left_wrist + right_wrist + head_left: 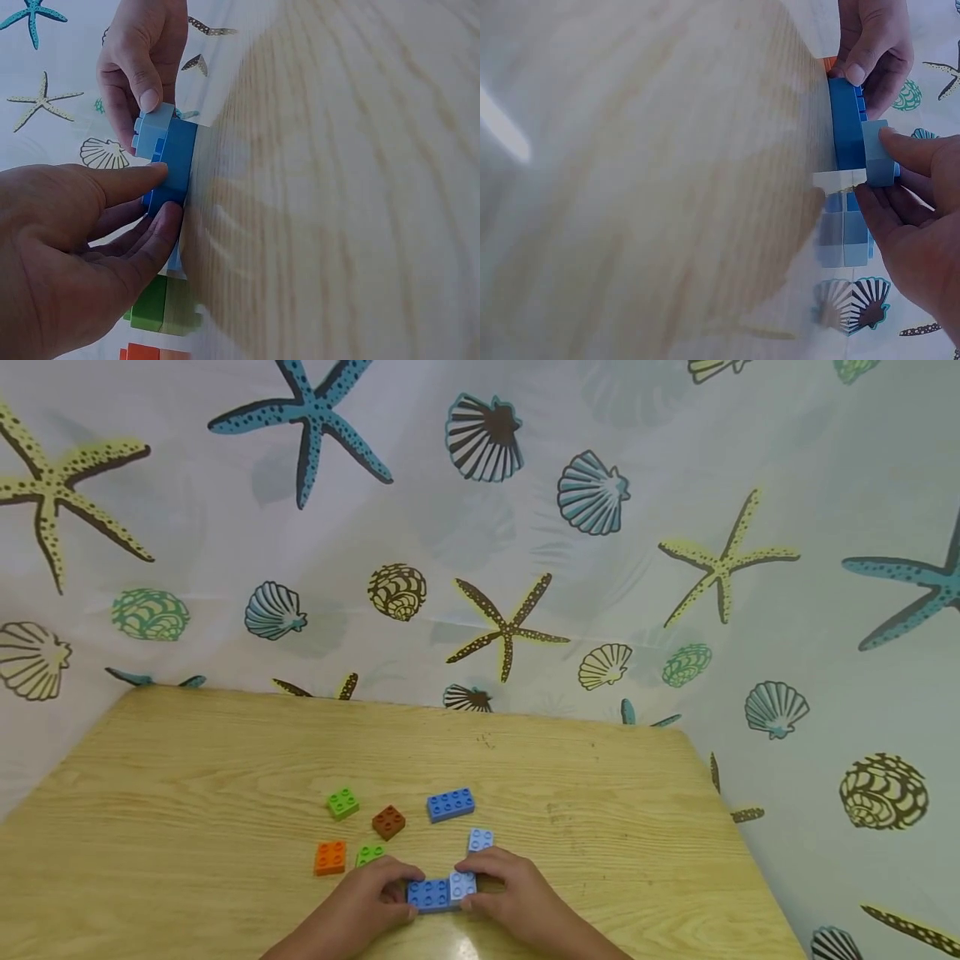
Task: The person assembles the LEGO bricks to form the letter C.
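Near the front of the table, my left hand point(360, 897) grips a long blue toy brick point(427, 896) by its left end, thumb on the near side and fingers on the far side. My right hand point(525, 893) pinches a small light blue brick point(462, 885) over the right end of that blue brick. In the right wrist view the light blue brick point(877, 154) sits at the studded side of the blue brick point(846, 124), overlapping its end. The left wrist view shows both bricks close together, the blue one point(178, 161) down at the tabletop.
Beyond the hands lie another light blue brick point(481, 838), a second long blue brick point(451, 805), a brown brick point(388, 822), an orange brick point(330, 857) and two green ones, one farther back point(343, 804). Patterned cloth point(405, 527) hangs behind the wooden table point(600, 810).
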`<state>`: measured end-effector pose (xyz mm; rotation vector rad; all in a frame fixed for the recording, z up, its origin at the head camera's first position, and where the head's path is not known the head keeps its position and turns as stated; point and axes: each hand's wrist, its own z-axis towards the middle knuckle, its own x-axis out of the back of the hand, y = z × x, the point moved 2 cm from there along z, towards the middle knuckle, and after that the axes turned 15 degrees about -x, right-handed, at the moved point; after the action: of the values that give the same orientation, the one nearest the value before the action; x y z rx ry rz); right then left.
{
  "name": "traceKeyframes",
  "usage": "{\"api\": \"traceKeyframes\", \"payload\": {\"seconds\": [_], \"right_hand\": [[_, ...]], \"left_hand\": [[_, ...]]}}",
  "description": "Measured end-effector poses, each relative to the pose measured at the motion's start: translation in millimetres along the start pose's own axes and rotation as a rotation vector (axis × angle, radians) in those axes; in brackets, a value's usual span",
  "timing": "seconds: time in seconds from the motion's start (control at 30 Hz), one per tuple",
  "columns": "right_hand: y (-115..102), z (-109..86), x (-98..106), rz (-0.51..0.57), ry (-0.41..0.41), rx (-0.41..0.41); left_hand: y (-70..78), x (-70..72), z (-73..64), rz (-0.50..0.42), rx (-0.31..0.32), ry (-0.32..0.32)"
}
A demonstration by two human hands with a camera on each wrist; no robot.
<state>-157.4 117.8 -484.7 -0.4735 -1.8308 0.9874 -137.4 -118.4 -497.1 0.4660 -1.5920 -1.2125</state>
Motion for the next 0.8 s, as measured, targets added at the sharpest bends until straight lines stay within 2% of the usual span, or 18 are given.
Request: {"api": "traceKeyframes", "payload": {"seconds": [0.1, 0.2, 0.33, 0.47, 0.67, 0.8], "right_hand": [[2.4, 0.9, 0.2, 0.011, -0.001, -0.014], [4.2, 1.4, -0.2, 0.013, -0.002, -0.005], [3.9, 1.0, -0.5, 0.017, -0.005, 0.016], [1.6, 0.1, -0.2, 0.020, -0.010, 0.017], [0.6, 0.3, 0.5, 0.007, -0.015, 0.007], [1.5, 1.0, 0.3, -0.007, -0.010, 0.007]], "left_hand": [[0.3, 1.0, -0.1, 0.003, -0.011, -0.009], [1.4, 5.8, -1.5, 0.001, 0.014, -0.004], [5.3, 18.4, -6.0, 0.019, 0.102, 0.065], [6.4, 38.3, -11.8, 0.085, 0.152, 0.132], [-6.7, 70.0, -21.4, 0.225, 0.096, 0.153], [-17.8, 80.8, -24.8, 0.279, 0.051, 0.156]]}}
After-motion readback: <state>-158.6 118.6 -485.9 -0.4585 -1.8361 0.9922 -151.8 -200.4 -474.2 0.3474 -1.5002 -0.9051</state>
